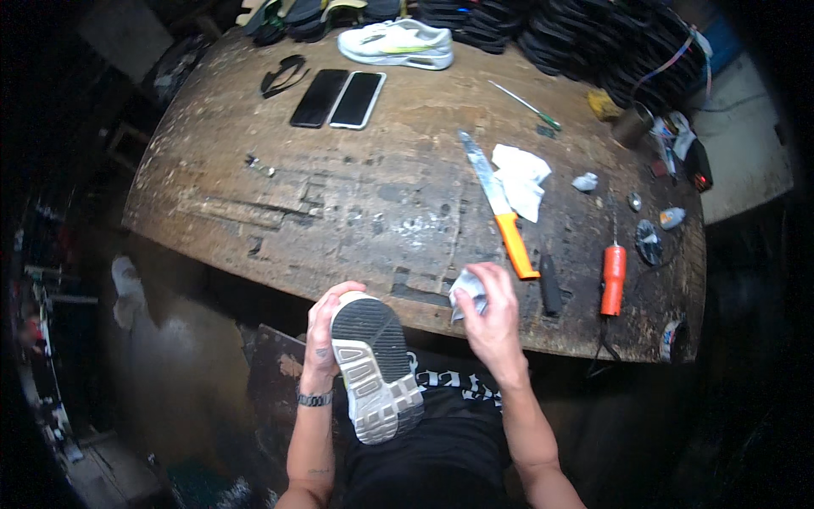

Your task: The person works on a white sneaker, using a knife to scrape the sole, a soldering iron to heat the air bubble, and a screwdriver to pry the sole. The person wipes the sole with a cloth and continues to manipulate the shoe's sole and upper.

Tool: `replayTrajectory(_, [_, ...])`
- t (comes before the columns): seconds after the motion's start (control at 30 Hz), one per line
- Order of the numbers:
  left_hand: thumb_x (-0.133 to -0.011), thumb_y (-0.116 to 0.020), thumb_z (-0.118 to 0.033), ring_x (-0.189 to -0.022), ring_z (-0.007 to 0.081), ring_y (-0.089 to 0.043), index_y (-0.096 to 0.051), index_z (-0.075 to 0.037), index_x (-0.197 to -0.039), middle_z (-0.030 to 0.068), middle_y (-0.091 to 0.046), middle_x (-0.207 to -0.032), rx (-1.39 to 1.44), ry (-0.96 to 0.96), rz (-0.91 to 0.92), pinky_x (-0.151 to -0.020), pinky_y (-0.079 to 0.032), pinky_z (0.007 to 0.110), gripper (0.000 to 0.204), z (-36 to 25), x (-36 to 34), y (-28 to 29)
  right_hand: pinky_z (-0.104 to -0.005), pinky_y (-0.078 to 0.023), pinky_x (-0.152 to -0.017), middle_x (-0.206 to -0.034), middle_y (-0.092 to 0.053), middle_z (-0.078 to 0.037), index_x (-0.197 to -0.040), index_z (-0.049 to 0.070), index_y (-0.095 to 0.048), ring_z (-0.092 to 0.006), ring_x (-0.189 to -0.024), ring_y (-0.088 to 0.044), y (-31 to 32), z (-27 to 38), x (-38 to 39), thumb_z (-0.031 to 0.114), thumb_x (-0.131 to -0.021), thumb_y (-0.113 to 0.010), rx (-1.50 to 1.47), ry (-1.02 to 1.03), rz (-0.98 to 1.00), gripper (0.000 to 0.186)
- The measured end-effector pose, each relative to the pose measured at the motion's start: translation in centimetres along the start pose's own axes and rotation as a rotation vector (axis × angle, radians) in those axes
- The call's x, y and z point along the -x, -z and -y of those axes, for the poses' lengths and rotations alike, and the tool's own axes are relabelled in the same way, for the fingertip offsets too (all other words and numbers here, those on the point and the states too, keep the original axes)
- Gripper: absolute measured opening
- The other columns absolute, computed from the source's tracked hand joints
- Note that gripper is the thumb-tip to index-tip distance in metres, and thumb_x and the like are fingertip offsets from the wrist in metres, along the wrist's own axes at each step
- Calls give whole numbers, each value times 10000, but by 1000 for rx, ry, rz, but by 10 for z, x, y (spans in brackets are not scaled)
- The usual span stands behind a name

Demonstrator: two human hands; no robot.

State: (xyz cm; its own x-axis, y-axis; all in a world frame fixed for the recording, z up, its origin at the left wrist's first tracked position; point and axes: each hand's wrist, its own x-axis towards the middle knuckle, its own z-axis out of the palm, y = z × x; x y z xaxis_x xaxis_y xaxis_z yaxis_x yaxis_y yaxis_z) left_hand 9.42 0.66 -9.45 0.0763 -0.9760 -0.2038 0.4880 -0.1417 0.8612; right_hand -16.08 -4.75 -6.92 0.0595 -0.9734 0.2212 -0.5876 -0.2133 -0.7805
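My left hand [325,329] grips a white sneaker [373,365] by its side, with the black and pale grey sole turned up toward me above my lap. To the right of the shoe, over the near edge of the wooden table, my right hand [494,322] is closed around a crumpled white cloth or tissue [466,297]. The cloth is apart from the sole. Another white sneaker [398,44], with a yellow-green mark, stands at the far side of the table. The upper of the held shoe is mostly hidden.
On the worn table [365,204] lie an orange-handled knife [506,229], white crumpled tissue [521,182], a black handle-like piece [549,287] and an orange corded tool [612,280]. Farther back are two phones [356,100], a screwdriver [534,109] and stacked black soles [585,47].
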Motion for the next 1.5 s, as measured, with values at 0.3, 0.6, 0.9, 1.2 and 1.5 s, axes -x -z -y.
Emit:
replayTrajectory(0.3, [-1054,-508,-388,-890,156,-707,-621,31,-1265,116,-731,-1021,110,73,29,-793,-581,288,483,4,-2,3,-464,-441,-1068,-1367,-542,-264,-1262,-40,-630,-431,-1265,-537,12,-17,12,98,-866,-743,139,-15,170,435])
replayTrajectory(0.6, [-1062,-503,-399,-882,147,-704,-637,30,-1248,111,-731,-1017,77,71,-1,-791,-578,285,486,7,-4,3,-475,-430,-1089,-1389,-527,-252,-1284,-15,-624,-428,-1287,-516,14,-17,13,129,-856,-754,190,-5,211,470])
replayTrajectory(0.9, [-1097,-449,-369,-892,150,-705,-620,11,-1235,102,-723,-1036,193,35,-1,-804,-586,293,439,9,-2,10,-490,-442,-1041,-1342,-553,-234,-1322,32,-616,-420,-1226,-535,-2,-7,18,193,-876,-768,116,24,33,497])
replayTrajectory(1.2, [-1100,-453,-335,-916,147,-706,-632,11,-1207,100,-725,-1041,164,59,-87,-835,-580,286,403,6,-1,5,-355,-512,-841,-991,-631,-160,-1049,-21,-687,-269,-919,-640,-9,2,-4,-51,-900,-603,-16,38,105,174])
replayTrajectory(1.5, [-1096,-462,-337,-923,144,-706,-628,9,-1215,99,-729,-1050,128,72,-99,-841,-577,282,401,4,0,2,-292,-508,-894,-1087,-644,-100,-1067,-41,-675,-161,-1007,-632,-12,35,33,-23,-892,-733,-792,-104,410,185])
